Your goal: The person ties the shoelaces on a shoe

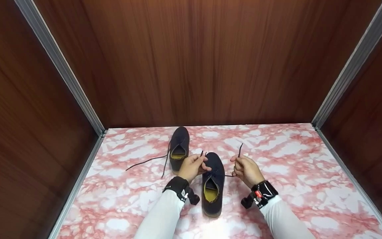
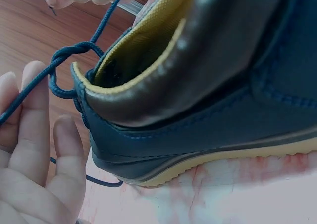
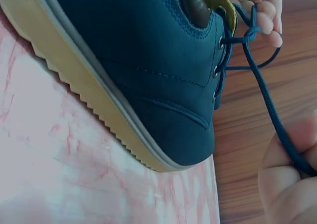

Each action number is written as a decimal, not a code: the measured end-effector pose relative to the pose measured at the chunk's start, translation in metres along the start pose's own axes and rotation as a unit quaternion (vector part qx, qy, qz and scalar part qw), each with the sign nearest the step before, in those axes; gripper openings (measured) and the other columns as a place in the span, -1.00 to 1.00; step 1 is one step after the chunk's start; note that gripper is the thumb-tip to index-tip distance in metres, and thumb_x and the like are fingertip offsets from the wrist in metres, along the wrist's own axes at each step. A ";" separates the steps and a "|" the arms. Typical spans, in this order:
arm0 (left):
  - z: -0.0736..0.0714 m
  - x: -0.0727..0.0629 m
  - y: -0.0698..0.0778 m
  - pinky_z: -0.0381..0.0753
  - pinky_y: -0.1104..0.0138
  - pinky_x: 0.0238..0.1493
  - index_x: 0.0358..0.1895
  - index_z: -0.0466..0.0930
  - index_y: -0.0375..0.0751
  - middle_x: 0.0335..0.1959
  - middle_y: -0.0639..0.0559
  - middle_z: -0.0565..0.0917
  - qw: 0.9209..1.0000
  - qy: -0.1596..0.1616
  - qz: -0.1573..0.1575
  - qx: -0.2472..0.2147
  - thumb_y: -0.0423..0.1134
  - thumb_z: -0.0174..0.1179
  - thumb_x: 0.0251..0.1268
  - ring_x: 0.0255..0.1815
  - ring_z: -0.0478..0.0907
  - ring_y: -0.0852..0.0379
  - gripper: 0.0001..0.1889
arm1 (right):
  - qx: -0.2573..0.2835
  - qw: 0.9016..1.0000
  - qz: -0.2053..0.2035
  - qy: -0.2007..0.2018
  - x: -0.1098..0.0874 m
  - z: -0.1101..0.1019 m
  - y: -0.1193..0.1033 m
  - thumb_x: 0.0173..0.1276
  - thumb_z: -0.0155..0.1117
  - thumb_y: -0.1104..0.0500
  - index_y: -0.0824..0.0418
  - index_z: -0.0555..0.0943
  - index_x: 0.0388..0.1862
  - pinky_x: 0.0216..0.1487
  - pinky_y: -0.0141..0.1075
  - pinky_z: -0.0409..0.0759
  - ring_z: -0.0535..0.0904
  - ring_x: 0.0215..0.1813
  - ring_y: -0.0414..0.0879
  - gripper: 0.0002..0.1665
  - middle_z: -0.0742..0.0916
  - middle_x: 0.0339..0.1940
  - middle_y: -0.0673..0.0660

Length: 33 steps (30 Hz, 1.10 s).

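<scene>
A dark blue lace-up shoe (image 1: 213, 206) with a yellow lining stands between the two hands, its toe pointing away. Over its tongue the blue shoelace (image 2: 105, 22) crosses itself in a loose twist (image 2: 74, 50). On the shoe's left side, the left hand (image 1: 195, 168) pinches one part of the lace, and dark tips stick up above the fingers. To the right of the shoe, the right hand (image 1: 246, 170) grips the other end, which points upward. From the twist the lace runs down to the right hand's fingers (image 3: 285, 177) in the right wrist view.
A matching shoe (image 1: 180, 136) stands farther back on the left, its loose lace (image 1: 146, 161) trailing left over the red-and-white marbled table (image 1: 284, 156). Brown wood-grain panels (image 1: 194, 66) rise behind and at both sides, with grey metal strips (image 1: 61, 66) at the corners.
</scene>
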<state>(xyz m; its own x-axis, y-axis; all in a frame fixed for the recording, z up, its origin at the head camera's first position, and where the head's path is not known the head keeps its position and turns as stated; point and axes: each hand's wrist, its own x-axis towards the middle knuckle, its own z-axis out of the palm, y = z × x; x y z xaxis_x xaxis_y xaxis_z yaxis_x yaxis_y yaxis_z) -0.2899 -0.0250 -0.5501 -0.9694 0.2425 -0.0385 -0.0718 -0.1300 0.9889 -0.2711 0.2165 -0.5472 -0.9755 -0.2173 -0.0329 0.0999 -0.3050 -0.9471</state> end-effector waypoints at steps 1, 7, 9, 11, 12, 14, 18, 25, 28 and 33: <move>0.000 0.001 0.000 0.78 0.32 -0.12 0.02 0.51 -0.55 -0.57 0.15 0.53 1.000 0.001 -0.002 -0.005 -0.25 -0.02 0.69 -0.46 0.73 0.28 -0.68 | 0.000 1.000 -0.002 0.005 0.000 -0.001 0.000 0.72 -0.24 0.19 0.28 0.49 -0.05 -0.33 -0.32 0.46 0.12 -0.63 -0.23 -0.69 0.23 -0.68 -0.12; -0.002 0.002 -0.001 0.62 0.42 -0.42 -0.02 0.51 -0.59 -0.61 0.13 0.42 1.000 0.008 -0.001 -0.009 -0.30 -0.03 0.67 -0.61 0.55 0.27 -0.70 | -0.004 0.999 -0.020 0.045 0.001 -0.005 0.003 0.74 -0.21 0.21 0.32 0.53 0.01 -0.42 -0.35 0.32 0.13 -0.67 -0.26 -0.67 0.25 -0.71 -0.11; -0.002 0.002 0.000 0.57 0.43 -0.45 -0.01 0.49 -0.63 -0.60 0.11 0.39 1.000 0.011 0.000 -0.005 -0.31 -0.04 0.67 -0.62 0.49 0.26 -0.69 | 0.003 0.998 -0.024 0.058 0.001 -0.007 0.004 0.74 -0.20 0.20 0.32 0.53 0.01 -0.44 -0.36 0.30 0.13 -0.68 -0.27 -0.68 0.25 -0.71 -0.11; -0.002 0.001 0.000 0.54 0.44 -0.46 0.01 0.47 -0.66 -0.59 0.11 0.38 1.000 0.014 0.001 0.001 -0.31 -0.04 0.67 -0.61 0.45 0.26 -0.67 | 0.009 0.997 -0.026 0.070 0.002 -0.009 0.004 0.74 -0.19 0.20 0.32 0.53 0.01 -0.45 -0.36 0.30 0.12 -0.68 -0.27 -0.68 0.25 -0.70 -0.10; -0.002 0.001 0.000 0.54 0.45 -0.47 0.01 0.47 -0.66 -0.59 0.11 0.38 1.000 0.017 0.003 0.006 -0.31 -0.04 0.67 -0.62 0.44 0.26 -0.67 | 0.008 0.997 -0.026 0.076 0.002 -0.010 0.004 0.74 -0.18 0.19 0.31 0.54 0.01 -0.46 -0.37 0.30 0.12 -0.68 -0.27 -0.68 0.26 -0.70 -0.10; -0.002 0.001 0.001 0.53 0.45 -0.47 0.01 0.47 -0.66 -0.60 0.10 0.38 1.000 0.021 0.004 0.010 -0.30 -0.03 0.67 -0.61 0.43 0.25 -0.66 | 0.013 0.996 -0.024 0.086 0.003 -0.012 0.004 0.74 -0.18 0.20 0.32 0.53 0.03 -0.46 -0.37 0.31 0.12 -0.67 -0.25 -0.68 0.26 -0.70 -0.10; -0.002 0.001 0.001 0.51 0.45 -0.48 -0.02 0.50 -0.64 -0.62 0.11 0.37 0.999 0.030 0.011 0.023 -0.30 -0.01 0.65 -0.61 0.41 0.23 -0.68 | 0.014 0.995 -0.020 0.099 0.002 -0.014 0.002 0.74 -0.19 0.20 0.34 0.53 0.03 -0.47 -0.37 0.28 0.13 -0.66 -0.24 -0.67 0.27 -0.70 -0.09; -0.005 0.001 -0.002 0.42 0.44 -0.52 -0.16 0.58 -0.52 -0.67 0.14 0.34 0.998 0.053 0.014 0.035 -0.34 0.02 0.59 -0.66 0.34 0.24 -0.75 | 0.005 0.993 -0.023 0.114 0.000 -0.019 -0.002 0.72 -0.16 0.22 0.35 0.53 0.01 -0.49 -0.38 0.25 0.13 -0.66 -0.24 -0.70 0.26 -0.72 -0.10; -0.006 0.000 -0.004 0.38 0.45 -0.55 -0.16 0.57 -0.54 -0.70 0.15 0.31 0.998 0.053 0.010 0.029 -0.35 0.01 0.58 -0.68 0.31 0.26 -0.75 | 0.001 0.992 -0.012 0.127 -0.001 -0.023 -0.001 0.71 -0.16 0.22 0.39 0.52 0.05 -0.50 -0.37 0.26 0.13 -0.66 -0.23 -0.68 0.27 -0.74 -0.11; -0.007 0.000 -0.009 0.31 0.44 -0.56 -0.21 0.55 -0.49 -0.71 0.17 0.28 0.999 0.049 -0.004 0.008 -0.38 -0.03 0.60 -0.68 0.25 0.25 -0.77 | -0.001 0.990 0.007 0.140 -0.001 -0.030 0.002 0.70 -0.16 0.24 0.43 0.51 0.11 -0.51 -0.38 0.24 0.14 -0.68 -0.25 -0.67 0.26 -0.77 -0.12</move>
<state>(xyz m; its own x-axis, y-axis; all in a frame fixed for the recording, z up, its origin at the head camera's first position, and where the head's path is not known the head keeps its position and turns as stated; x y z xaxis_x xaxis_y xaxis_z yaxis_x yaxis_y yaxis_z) -0.2908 -0.0306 -0.5595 -0.9873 0.1470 -0.0593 -0.0765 -0.1138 0.9906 -0.2762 0.2440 -0.5587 -0.9902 0.0441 -0.1324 0.1131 -0.3021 -0.9465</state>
